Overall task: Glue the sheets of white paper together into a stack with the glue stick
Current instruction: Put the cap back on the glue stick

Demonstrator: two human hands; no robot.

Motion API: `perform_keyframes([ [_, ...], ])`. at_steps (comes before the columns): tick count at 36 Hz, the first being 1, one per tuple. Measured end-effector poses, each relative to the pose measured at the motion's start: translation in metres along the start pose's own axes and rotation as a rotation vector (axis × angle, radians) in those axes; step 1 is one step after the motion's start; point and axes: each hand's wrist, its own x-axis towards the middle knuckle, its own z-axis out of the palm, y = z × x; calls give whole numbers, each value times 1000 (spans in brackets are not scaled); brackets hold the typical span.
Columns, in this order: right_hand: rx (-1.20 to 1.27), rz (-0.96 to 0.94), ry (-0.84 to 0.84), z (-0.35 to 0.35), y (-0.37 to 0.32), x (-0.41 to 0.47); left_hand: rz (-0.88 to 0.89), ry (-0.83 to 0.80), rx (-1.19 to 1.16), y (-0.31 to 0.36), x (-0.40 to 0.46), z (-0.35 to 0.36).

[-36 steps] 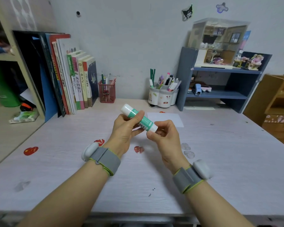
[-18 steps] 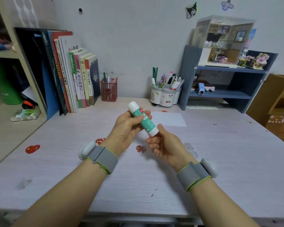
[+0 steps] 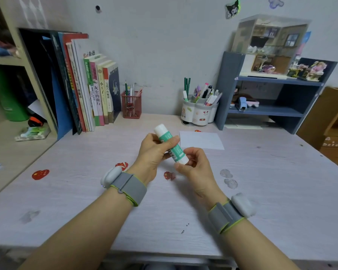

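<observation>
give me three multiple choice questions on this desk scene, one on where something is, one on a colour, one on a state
1. Where is the paper?
A. flat on the desk, beyond the hands
B. in the red pen cup
C. on the blue shelf

2. What colour is the glue stick label?
A. orange
B. green
C. black

3. How is the glue stick held?
A. lying free on the desk
B. in the left hand only
C. by both hands, off the desk

Answers:
1 A, the sheet lies flat behind the hands.
2 B, the label is green between white ends.
3 C, the left hand grips its body and the right hand pinches its lower end.
</observation>
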Motion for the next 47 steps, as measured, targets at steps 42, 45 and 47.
perform_keyframes([
  [42, 210, 446, -257, -2, -6, 7, -20, -322, -278, 10, 2, -14],
  [45, 291, 429, -259, 0, -8, 8, -16, -326, -279, 12, 1, -15],
  [47, 344, 390, -244, -1, -9, 7, 3, -303, -242, 14, 1, -16],
])
